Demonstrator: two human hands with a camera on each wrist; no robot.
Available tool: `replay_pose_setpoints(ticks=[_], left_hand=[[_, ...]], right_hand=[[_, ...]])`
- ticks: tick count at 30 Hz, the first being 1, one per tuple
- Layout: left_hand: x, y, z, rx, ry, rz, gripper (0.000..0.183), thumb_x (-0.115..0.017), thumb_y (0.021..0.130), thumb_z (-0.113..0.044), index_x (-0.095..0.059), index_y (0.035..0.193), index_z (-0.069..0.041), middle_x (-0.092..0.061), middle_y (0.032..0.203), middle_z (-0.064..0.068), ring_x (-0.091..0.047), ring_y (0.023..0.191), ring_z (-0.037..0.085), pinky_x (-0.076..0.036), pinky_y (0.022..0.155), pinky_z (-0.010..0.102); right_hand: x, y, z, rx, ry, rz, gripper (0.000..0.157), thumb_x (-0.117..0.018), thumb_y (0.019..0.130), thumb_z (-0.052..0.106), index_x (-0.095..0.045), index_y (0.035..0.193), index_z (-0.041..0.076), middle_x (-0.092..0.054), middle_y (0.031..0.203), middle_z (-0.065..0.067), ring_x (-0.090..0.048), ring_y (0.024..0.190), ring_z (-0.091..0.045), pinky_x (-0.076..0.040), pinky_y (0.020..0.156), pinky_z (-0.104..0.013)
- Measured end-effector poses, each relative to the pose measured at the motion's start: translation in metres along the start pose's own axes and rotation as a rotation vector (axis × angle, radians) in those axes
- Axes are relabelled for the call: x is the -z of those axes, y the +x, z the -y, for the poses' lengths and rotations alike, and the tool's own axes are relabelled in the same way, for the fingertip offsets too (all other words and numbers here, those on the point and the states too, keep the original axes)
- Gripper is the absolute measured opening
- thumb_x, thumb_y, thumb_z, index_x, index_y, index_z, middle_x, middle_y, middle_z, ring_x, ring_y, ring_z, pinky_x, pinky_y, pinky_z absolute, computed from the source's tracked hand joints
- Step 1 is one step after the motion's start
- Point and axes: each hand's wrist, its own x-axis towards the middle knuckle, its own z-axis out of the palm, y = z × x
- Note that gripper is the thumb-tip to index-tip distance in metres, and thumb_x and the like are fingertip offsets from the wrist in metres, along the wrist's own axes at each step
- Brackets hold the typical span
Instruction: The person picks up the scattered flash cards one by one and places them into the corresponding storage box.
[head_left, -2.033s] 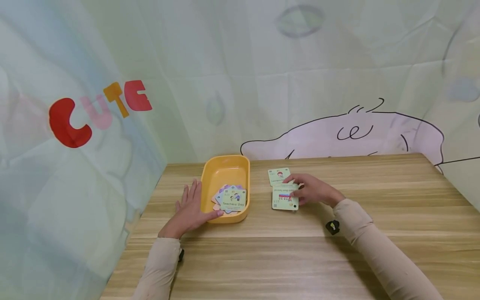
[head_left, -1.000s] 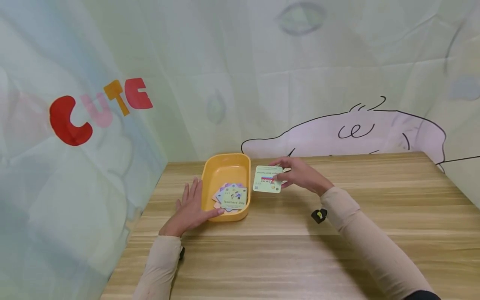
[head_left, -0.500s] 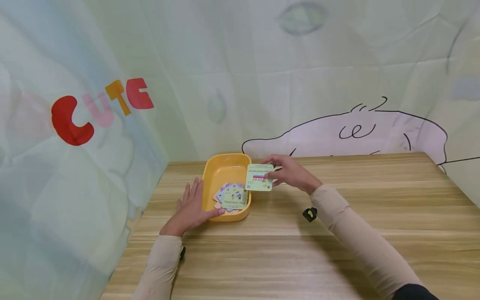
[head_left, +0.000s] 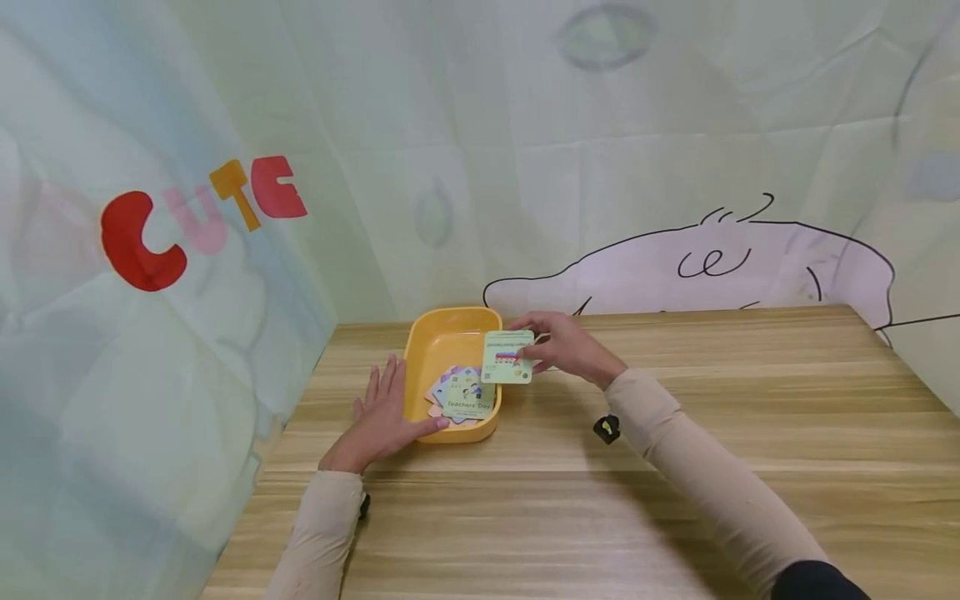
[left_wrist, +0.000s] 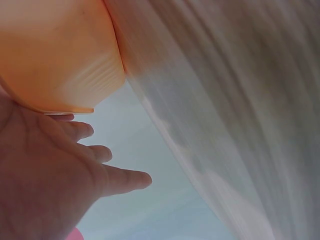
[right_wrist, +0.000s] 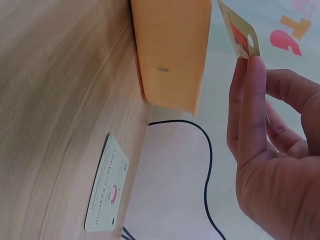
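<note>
Between thumb and fingertips, my right hand [head_left: 572,346] pinches a pale green card [head_left: 504,343] with a red boat picture. That card overlaps the right rim of a yellow plastic tray [head_left: 452,321] in the head view; the right wrist view has it above the tray's rim. Inside the tray's near end, several cards lie in a loose pile, topped by a "Teachers' Day" card [head_left: 467,396]. My left hand [head_left: 378,423] rests against the tray's left side, fingers straight and thumb on the near rim. A "Lantern Festival" card [right_wrist: 107,190] lies on the table, hidden behind my right hand in the head view.
The tray stands near the back edge of a wood-grain table [head_left: 480,517]. Behind and to the left hangs a printed curtain [head_left: 405,167] with cartoon shapes and the letters "CUTE". A small black device [head_left: 607,428] sits at my right wrist.
My right hand has lifted the boat card from the table and carried it left to over the tray's right rim. The left hand and tray have stayed in place.
</note>
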Motion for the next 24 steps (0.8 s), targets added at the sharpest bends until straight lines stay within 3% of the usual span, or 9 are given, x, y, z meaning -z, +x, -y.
replay_pose_setpoints(ticks=[24], left_hand=[[-0.001,0.0,0.002,-0.012,0.0,-0.011,0.133,-0.069,0.076,-0.076,0.003,0.163,-0.007,0.01,0.171,0.014,0.015,0.154,0.043,0.0,0.112,0.079]], right_hand=[[-0.015,0.007,0.008,-0.009,0.011,0.012,0.043,-0.072,0.093,0.004,-0.064,0.134,0.01,-0.061,0.116,-0.014,-0.063,0.101,-0.028,-0.062,0.077,-0.036]])
